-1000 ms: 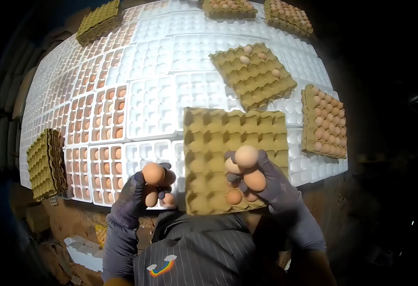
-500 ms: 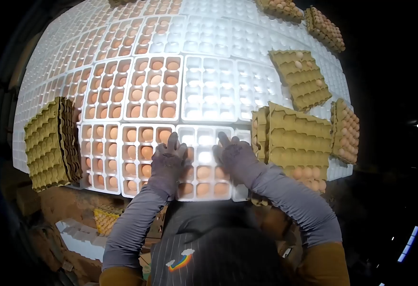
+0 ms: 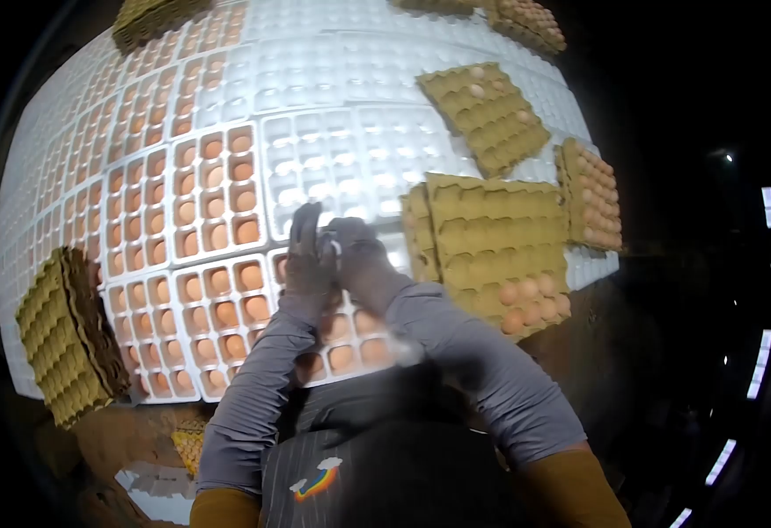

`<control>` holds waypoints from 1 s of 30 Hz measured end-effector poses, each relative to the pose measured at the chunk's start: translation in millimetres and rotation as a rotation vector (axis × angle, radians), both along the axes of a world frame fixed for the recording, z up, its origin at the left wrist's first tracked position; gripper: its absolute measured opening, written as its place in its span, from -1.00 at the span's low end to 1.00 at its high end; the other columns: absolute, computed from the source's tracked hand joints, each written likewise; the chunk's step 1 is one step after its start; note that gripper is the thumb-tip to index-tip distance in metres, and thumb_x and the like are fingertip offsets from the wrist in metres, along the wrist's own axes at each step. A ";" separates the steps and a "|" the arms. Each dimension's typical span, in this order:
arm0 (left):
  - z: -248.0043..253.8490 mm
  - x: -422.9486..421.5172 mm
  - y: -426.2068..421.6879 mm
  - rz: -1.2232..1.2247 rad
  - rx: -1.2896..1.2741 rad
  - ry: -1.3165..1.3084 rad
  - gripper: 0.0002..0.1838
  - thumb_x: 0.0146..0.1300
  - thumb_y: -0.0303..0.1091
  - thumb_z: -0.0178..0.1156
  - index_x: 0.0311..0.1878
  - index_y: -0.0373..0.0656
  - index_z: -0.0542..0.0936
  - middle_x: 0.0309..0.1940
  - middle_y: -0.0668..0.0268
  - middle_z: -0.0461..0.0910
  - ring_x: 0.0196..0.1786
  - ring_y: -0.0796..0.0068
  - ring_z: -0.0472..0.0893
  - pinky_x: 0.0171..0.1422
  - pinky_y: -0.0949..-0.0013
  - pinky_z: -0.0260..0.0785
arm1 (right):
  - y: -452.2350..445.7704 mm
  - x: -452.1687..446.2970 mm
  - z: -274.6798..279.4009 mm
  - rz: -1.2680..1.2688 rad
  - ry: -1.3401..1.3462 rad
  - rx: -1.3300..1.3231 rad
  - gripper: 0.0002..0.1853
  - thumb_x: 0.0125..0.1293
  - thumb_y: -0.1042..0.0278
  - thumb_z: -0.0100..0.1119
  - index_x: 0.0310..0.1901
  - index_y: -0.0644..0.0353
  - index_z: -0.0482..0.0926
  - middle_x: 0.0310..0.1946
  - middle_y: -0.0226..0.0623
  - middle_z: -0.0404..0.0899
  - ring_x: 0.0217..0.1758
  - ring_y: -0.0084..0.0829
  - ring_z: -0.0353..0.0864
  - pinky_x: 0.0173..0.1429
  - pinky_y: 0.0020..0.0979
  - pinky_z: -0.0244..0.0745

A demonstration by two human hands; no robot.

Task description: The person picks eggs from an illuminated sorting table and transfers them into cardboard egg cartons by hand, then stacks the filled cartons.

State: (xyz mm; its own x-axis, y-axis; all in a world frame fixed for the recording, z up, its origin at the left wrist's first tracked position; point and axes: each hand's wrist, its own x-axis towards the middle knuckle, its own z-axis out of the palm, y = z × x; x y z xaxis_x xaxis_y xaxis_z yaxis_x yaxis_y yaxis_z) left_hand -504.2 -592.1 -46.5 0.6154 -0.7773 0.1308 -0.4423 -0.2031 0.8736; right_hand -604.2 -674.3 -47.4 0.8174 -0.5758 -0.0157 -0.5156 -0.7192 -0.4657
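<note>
Both gloved hands are together above the nearest white foam egg tray (image 3: pixel 328 374), which has brown eggs (image 3: pixel 341 356) in its front cells. My left hand (image 3: pixel 309 264) has its fingers stretched out, pointing away from me. Against its right side is my right hand (image 3: pixel 361 257), its fingers bent toward the left hand and blurred by motion. Whether anything lies between the palms is hidden. The hands and forearms cover the rear cells of this tray.
Rows of white foam trays (image 3: pixel 311 163) cover the table, those on the left filled with brown eggs (image 3: pixel 218 207). Stacked pulp egg trays (image 3: pixel 491 229) stand on the right, and another stack (image 3: pixel 60 339) leans at the left edge. A pulp tray (image 3: pixel 482 119) holding a few eggs lies farther back.
My hands have come off the two sides of the front tray and met over it. The head view has turned, so the trays appear shifted left and tilted.
</note>
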 end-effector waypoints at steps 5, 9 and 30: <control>-57.0 -5.7 -9.1 -0.080 0.013 -0.664 -0.43 0.37 -0.44 0.16 0.45 -0.16 0.39 0.38 0.03 0.39 0.50 -0.06 0.30 0.54 -0.05 0.21 | 36.4 -63.7 120.6 0.032 -0.310 -0.060 -0.49 0.25 0.39 0.21 0.25 0.22 0.41 0.11 0.01 0.47 0.18 -0.01 0.50 0.26 -0.13 0.47; 72.1 -46.7 -0.1 -0.171 -0.126 -0.176 -0.58 0.25 -0.53 0.29 0.20 -0.19 0.63 0.12 0.12 0.61 0.32 -0.01 0.49 0.46 0.01 0.31 | -18.9 -193.4 196.1 -0.020 -0.061 0.010 -0.62 0.22 0.37 0.33 0.09 0.14 0.56 0.02 -0.15 0.56 0.12 -0.09 0.55 0.20 -0.14 0.51; 181.0 -197.5 -73.3 -0.400 0.213 0.579 -0.53 0.43 -0.31 0.17 0.38 -0.14 0.50 -0.02 0.20 0.63 0.06 0.28 0.63 0.31 0.29 0.47 | -163.0 -320.6 184.0 0.357 0.581 -0.068 -0.57 0.28 -0.03 0.35 0.03 0.10 0.63 0.05 -0.20 0.57 0.07 -0.22 0.69 0.05 -0.24 0.58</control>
